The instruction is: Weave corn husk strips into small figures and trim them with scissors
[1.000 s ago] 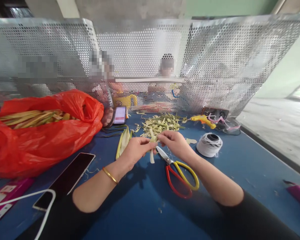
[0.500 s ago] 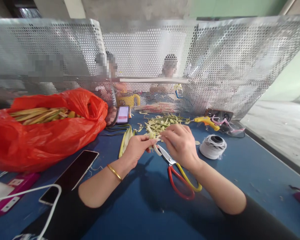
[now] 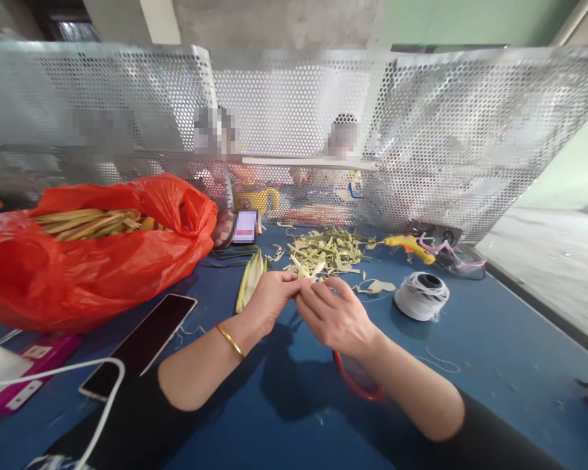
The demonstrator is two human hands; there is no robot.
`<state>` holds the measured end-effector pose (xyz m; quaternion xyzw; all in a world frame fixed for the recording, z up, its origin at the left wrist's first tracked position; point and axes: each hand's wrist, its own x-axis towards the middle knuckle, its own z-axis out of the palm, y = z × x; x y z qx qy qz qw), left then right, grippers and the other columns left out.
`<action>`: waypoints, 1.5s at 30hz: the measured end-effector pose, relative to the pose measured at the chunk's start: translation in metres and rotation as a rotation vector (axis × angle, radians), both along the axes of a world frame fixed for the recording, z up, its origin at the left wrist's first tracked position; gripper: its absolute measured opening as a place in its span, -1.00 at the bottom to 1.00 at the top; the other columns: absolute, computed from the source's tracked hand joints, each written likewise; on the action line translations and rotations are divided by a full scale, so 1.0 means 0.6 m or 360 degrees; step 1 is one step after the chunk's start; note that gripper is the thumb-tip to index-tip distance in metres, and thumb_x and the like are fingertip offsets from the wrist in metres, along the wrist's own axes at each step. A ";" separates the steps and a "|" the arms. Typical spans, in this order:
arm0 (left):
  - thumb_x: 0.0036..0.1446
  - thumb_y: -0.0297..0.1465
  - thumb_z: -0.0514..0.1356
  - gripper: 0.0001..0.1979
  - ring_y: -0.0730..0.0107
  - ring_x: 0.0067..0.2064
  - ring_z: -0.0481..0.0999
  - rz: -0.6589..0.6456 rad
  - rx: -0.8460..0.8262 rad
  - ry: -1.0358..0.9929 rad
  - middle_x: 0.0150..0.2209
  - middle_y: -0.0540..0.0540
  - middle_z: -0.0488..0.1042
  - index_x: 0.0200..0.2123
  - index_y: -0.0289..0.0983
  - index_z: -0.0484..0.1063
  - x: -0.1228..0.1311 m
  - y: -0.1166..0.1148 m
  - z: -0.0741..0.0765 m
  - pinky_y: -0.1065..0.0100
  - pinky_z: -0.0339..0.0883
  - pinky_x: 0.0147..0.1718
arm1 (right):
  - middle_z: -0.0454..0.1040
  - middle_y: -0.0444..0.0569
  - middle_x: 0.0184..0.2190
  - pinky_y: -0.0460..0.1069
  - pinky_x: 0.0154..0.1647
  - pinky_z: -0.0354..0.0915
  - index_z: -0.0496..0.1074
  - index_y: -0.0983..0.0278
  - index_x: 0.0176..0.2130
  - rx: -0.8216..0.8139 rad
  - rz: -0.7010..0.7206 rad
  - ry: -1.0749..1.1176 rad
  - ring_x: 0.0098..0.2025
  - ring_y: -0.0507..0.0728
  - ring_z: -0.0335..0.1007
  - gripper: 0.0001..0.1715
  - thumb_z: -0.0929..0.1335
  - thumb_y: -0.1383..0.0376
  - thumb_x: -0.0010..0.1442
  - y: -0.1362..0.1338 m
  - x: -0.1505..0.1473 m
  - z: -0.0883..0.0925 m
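Above the blue table, my left hand (image 3: 273, 297) pinches a small bundle of pale, split leaf strips (image 3: 304, 266) between thumb and fingers. My right hand (image 3: 336, 312) is closed against its base from the other side, its fingers meeting those of my left hand, which partly hide the bundle. Under my right wrist lie scissors, of which only a red handle loop (image 3: 355, 385) shows. Just beyond my hands is a heap of cut green and pale leaf scraps (image 3: 330, 248). A folded long leaf (image 3: 249, 281) rests left of them.
On the left sit a red plastic bag (image 3: 102, 281) of long leaves, a dark phone (image 3: 144, 339) and a purple power strip (image 3: 24, 375). To the right are a white thread spool (image 3: 421, 297) and a yellow glue gun (image 3: 409, 247). A perforated metal screen (image 3: 294, 104) stands behind, with people beyond it.
My right hand has moved down and left, closing around the bundle's base and covering most of the scissors. The bundle now points up and away. The view has shifted slightly.
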<state>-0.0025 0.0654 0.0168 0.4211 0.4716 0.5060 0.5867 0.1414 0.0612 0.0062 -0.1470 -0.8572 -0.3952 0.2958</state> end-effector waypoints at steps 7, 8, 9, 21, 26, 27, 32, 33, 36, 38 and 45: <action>-0.47 -0.28 0.48 -0.66 0.53 -0.52 0.33 0.0057 -0.0025 -0.0072 -0.61 0.00 0.44 -0.62 -0.37 0.51 0.000 0.001 0.000 0.47 0.16 -0.51 | 0.56 0.01 -0.33 0.07 -0.06 0.16 0.48 0.37 -0.25 0.0019 -0.0071 0.0214 -0.32 0.10 0.36 -0.76 0.23 0.47 0.25 -0.003 -0.004 -0.005; -0.47 -0.28 0.48 -0.66 0.53 -0.52 0.33 0.0057 -0.0043 -0.0078 -0.62 0.00 0.44 -0.62 -0.37 0.50 0.001 0.000 0.000 0.47 0.17 -0.51 | 0.56 0.01 -0.33 0.07 -0.05 0.16 0.48 0.36 -0.25 0.0060 -0.0062 0.0211 -0.33 0.10 0.36 -0.78 0.24 0.47 0.24 -0.003 -0.003 -0.006; -0.48 -0.29 0.49 -0.66 0.53 -0.52 0.33 0.0054 -0.0064 -0.0084 -0.62 0.00 0.43 -0.62 -0.37 0.50 0.003 -0.002 0.001 0.47 0.17 -0.50 | 0.56 0.00 -0.34 0.07 -0.06 0.17 0.49 0.35 -0.26 0.0097 -0.0053 0.0198 -0.33 0.09 0.36 -0.79 0.25 0.46 0.23 -0.003 -0.002 -0.006; -0.41 -0.28 0.48 -0.69 0.53 -0.57 0.33 0.0084 -0.0062 0.0024 -0.65 -0.04 0.45 -0.64 -0.36 0.51 0.000 -0.001 0.002 0.45 0.19 -0.52 | 0.54 -0.06 -0.43 0.03 -0.15 0.25 0.50 0.32 -0.39 0.0149 0.0197 0.0132 -0.29 0.09 0.41 -0.70 0.24 0.48 0.24 -0.018 -0.003 -0.003; -0.36 -0.28 0.48 -0.71 0.47 -0.57 0.39 0.0117 -0.0053 0.0049 -0.69 -0.04 0.43 -0.67 -0.34 0.50 0.002 -0.001 0.008 0.42 0.26 -0.50 | 0.54 -0.05 -0.43 0.04 -0.14 0.26 0.50 0.33 -0.40 0.0101 0.0316 0.0133 -0.35 0.08 0.40 -0.70 0.24 0.47 0.25 -0.029 -0.008 -0.002; -0.35 -0.28 0.48 -0.71 0.46 -0.57 0.40 0.0129 -0.0068 0.0044 -0.68 -0.05 0.44 -0.67 -0.34 0.49 0.003 -0.002 0.008 0.42 0.27 -0.50 | 0.54 -0.05 -0.42 0.03 -0.15 0.26 0.50 0.33 -0.40 0.0101 0.0331 0.0128 -0.35 0.08 0.40 -0.70 0.23 0.47 0.25 -0.030 -0.008 -0.003; -0.34 -0.32 0.48 -0.72 0.46 -0.55 0.44 0.0169 -0.0099 -0.0057 -0.63 -0.06 0.50 -0.58 -0.35 0.52 0.002 -0.002 0.009 0.44 0.31 -0.50 | 0.53 -0.06 -0.45 0.03 -0.10 0.24 0.46 0.32 -0.40 0.0003 0.0382 0.0158 -0.36 0.06 0.39 -0.74 0.25 0.45 0.25 -0.031 -0.009 -0.003; -0.35 -0.31 0.48 -0.71 0.48 -0.56 0.44 0.0148 -0.0075 -0.0065 -0.63 -0.05 0.50 -0.56 -0.35 0.53 0.000 -0.002 0.009 0.45 0.30 -0.51 | 0.53 -0.08 -0.46 0.04 -0.06 0.23 0.45 0.31 -0.40 -0.0084 0.0380 0.0226 -0.36 0.06 0.40 -0.76 0.25 0.42 0.27 -0.030 -0.008 -0.001; -0.38 -0.27 0.49 -0.66 0.48 -0.57 0.44 0.0096 0.0000 -0.0057 -0.60 -0.04 0.51 -0.54 -0.36 0.53 -0.007 0.000 0.014 0.45 0.29 -0.54 | 0.53 -0.06 -0.41 0.07 0.00 0.20 0.42 0.29 -0.30 -0.0435 0.0223 0.0620 -0.30 0.08 0.42 -0.82 0.26 0.32 0.30 -0.021 -0.005 0.010; -0.35 -0.24 0.48 -0.65 0.46 -0.59 0.45 0.0102 0.0021 -0.0025 -0.59 -0.05 0.52 -0.51 -0.36 0.53 -0.011 0.002 0.017 0.44 0.27 -0.56 | 0.53 -0.03 -0.37 0.08 -0.04 0.22 0.40 0.27 -0.27 -0.0722 -0.0036 0.0885 -0.29 0.11 0.42 -0.84 0.26 0.26 0.30 -0.012 -0.003 0.017; -0.12 -0.15 0.36 -0.67 0.45 -0.61 0.47 0.0117 -0.0121 0.0097 -0.62 -0.04 0.49 -0.54 -0.33 0.48 -0.011 0.006 0.016 0.48 0.12 -0.63 | 0.35 -0.18 -0.65 -0.08 -0.52 0.04 0.28 0.22 -0.55 -0.1928 -0.0512 0.0932 -0.57 0.02 0.20 -0.65 0.29 0.16 0.21 0.010 0.000 0.024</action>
